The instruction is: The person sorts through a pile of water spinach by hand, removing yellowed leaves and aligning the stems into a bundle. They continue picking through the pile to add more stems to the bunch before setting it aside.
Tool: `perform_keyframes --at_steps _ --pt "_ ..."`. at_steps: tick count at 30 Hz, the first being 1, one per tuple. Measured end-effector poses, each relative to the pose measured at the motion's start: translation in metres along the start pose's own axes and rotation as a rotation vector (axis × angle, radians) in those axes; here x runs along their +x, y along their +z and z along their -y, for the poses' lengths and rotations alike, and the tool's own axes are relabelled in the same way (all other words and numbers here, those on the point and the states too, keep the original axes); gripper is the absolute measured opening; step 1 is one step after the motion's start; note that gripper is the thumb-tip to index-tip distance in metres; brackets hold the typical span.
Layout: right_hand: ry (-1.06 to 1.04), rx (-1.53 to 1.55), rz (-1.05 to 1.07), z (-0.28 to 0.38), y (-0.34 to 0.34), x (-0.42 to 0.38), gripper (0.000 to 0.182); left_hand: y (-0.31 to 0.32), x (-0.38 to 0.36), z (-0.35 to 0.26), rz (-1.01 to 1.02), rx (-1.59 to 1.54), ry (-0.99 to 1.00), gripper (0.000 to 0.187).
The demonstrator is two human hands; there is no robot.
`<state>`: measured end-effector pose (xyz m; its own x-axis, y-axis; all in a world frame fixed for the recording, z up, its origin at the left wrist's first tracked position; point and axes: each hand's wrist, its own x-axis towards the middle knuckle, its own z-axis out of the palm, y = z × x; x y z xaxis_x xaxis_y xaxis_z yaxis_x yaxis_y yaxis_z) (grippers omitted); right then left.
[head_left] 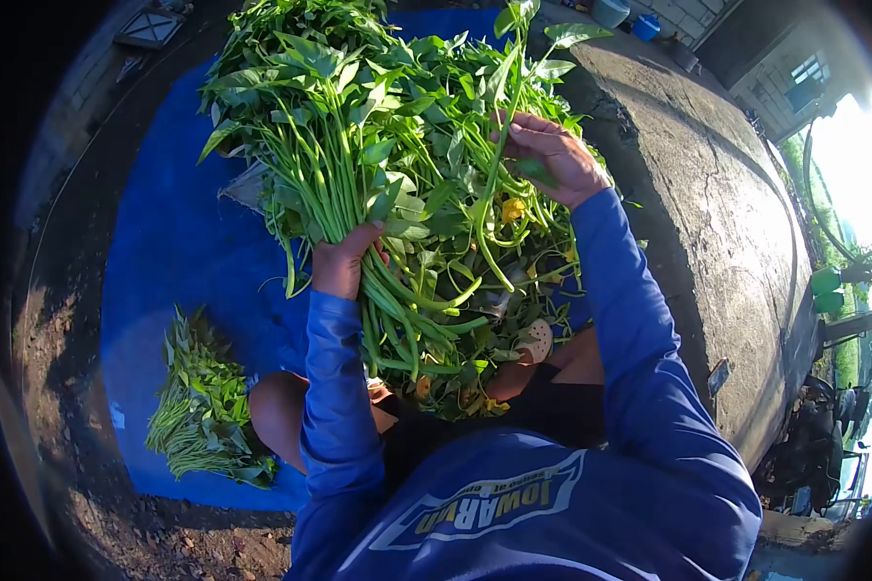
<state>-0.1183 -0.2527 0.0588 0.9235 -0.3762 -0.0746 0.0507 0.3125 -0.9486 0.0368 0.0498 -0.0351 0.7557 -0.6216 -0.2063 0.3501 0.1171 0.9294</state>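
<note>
My left hand (344,263) is closed around a thick bunch of water spinach (334,184), whose leafy tops point away from me while the cut stem ends fan out below the fist. To the right, my right hand (552,160) pinches a single water spinach stalk (502,165). That stalk stands nearly upright, with leaves at its top and its lower end curving down beside the bunch. Beneath and beyond both hands spreads a large heap of loose greens (436,107). Among them, a yellowed leaf (513,210) shows below my right hand.
Blue tarp (194,213) lies under the greens. A separate pile of bundled greens (203,402) rests on it at lower left. Between my bent legs, a perforated shoe (536,341) shows. Cracked concrete (698,194) borders the tarp on the right, with a small flat object (718,378) on it.
</note>
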Motion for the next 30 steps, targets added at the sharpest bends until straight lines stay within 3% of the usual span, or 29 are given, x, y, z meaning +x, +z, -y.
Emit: perform_keyframes --at_steps 1,4,5,6,8,11,14,15,18,19,23,30 --pt "0.03 -0.064 -0.051 -0.001 0.004 -0.004 0.047 0.001 0.0 -0.001 0.013 0.019 -0.007 0.028" --pt "0.214 0.443 -0.146 -0.051 -0.005 -0.025 0.074 0.004 -0.001 0.008 0.009 0.077 0.096 0.029" --pt "0.287 0.485 -0.113 -0.071 -0.003 -0.039 0.094 0.008 -0.004 0.005 0.005 0.074 0.117 0.028" --pt "0.337 0.542 -0.07 -0.091 -0.004 -0.053 0.097 0.006 0.0 0.01 0.03 0.053 0.106 0.028" --pt "0.279 0.223 -0.174 -0.129 0.006 -0.065 0.087 0.006 -0.002 0.012 0.042 0.084 0.089 0.027" --pt "0.288 0.103 -0.238 -0.158 0.005 -0.055 0.064 0.007 -0.001 0.018 0.034 0.076 0.034 0.027" --pt "0.394 -0.028 -0.415 -0.169 0.012 -0.032 0.05 0.005 0.002 0.022 0.041 0.098 0.025 0.027" --pt "0.361 -0.196 -0.504 -0.18 0.015 -0.024 0.038 0.006 0.001 0.022 0.03 0.093 0.034 0.027" --pt "0.299 -0.81 -0.607 -0.193 0.03 -0.011 0.046 0.007 0.005 0.018 0.032 0.088 0.071 0.027" --pt "0.241 -0.868 -0.605 -0.195 0.034 -0.013 0.052 0.006 0.003 0.019 0.039 0.092 0.075 0.027" --pt "0.281 -1.003 -0.654 -0.202 0.039 -0.009 0.046 0.007 -0.004 0.014 0.025 0.13 0.027 0.029" --pt "-0.15 -1.038 -0.872 -0.195 0.009 -0.041 0.039 -0.006 0.0 0.024 0.123 -0.026 -0.074 0.027"
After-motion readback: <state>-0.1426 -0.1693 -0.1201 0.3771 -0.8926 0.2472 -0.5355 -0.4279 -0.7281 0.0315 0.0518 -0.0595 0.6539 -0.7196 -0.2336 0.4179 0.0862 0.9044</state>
